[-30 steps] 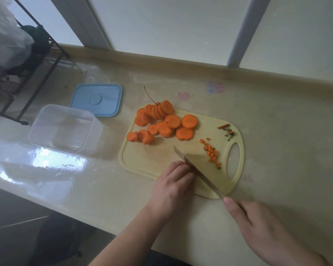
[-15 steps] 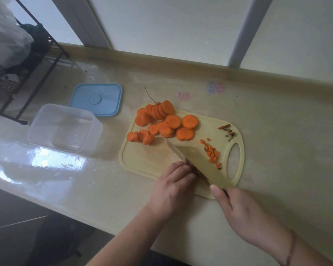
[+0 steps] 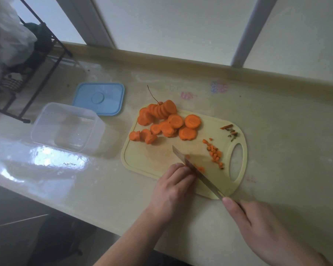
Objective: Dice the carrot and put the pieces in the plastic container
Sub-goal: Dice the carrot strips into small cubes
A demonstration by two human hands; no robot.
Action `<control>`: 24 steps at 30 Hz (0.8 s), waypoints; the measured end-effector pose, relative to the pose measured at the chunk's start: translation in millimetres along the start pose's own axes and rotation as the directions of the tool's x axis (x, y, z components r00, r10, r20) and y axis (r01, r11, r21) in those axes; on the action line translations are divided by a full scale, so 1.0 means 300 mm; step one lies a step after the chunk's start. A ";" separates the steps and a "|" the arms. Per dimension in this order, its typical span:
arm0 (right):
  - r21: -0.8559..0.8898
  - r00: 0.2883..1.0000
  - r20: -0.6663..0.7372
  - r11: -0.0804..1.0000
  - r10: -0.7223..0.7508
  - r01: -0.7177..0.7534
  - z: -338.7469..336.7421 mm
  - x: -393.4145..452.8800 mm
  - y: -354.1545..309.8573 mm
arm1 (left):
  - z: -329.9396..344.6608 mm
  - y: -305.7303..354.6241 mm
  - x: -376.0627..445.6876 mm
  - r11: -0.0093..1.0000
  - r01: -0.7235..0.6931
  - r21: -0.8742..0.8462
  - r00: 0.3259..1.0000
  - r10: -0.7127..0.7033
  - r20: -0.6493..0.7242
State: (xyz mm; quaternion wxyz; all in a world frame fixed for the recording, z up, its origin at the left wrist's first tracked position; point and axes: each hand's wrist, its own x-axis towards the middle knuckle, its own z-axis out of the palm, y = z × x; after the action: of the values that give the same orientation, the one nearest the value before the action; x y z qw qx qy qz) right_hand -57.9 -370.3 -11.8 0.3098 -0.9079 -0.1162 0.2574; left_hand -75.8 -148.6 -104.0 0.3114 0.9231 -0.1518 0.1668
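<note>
We're early in the dice. Most of the carrot is in rounds (image 3: 166, 120), piled at the far left of the board (image 3: 154, 160), none of them diced yet. A small run of dice (image 3: 215, 154) lies near the board's handle hole on the right, with a few peel and stem scraps (image 3: 230, 131) at the far right corner.

Our left hand (image 3: 174, 186) sits at the board's near edge, fingers (image 3: 183, 170) curled down over a piece we can barely see; a few orange bits (image 3: 199, 168) show just right of the blade. Our right hand (image 3: 261, 227) grips the knife (image 3: 194, 170), fingers wrapped on the handle, forefinger along the spine. The blade runs diagonally, tip toward the far left, edge at the left fingertips.

The container (image 3: 65, 127) stands on the worktop (image 3: 286, 150) left of the board, well apart from it, and looks empty. Its blue lid (image 3: 99, 98) lies just beyond it.

Left, as we judge it: finish this piece, dice the whole pile, then move everything to the container. No transfer done yet.
</note>
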 end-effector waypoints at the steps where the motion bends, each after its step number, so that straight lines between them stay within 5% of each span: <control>1: -0.001 1.000 0.004 1.000 0.007 -0.007 0.004 -0.003 0.008 | -0.001 0.001 0.000 1.000 0.004 -0.002 1.000 -0.004 0.005; 11: -0.023 0.996 0.006 0.995 0.093 -0.093 0.021 -0.011 0.049 | 0.003 0.002 0.001 1.000 0.028 -0.001 1.000 -0.028 -0.005; 24: -0.009 1.000 -0.002 1.000 0.014 -0.014 0.014 0.080 0.023 | 0.008 0.004 0.006 1.000 0.020 0.008 1.000 -0.020 -0.017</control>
State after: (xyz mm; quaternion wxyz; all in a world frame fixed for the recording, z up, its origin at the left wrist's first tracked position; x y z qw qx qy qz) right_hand -39.6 -364.6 -28.5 0.3040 -0.9103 -0.1106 0.2582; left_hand -74.2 -151.2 -104.3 0.3104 0.9245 -0.1391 0.1721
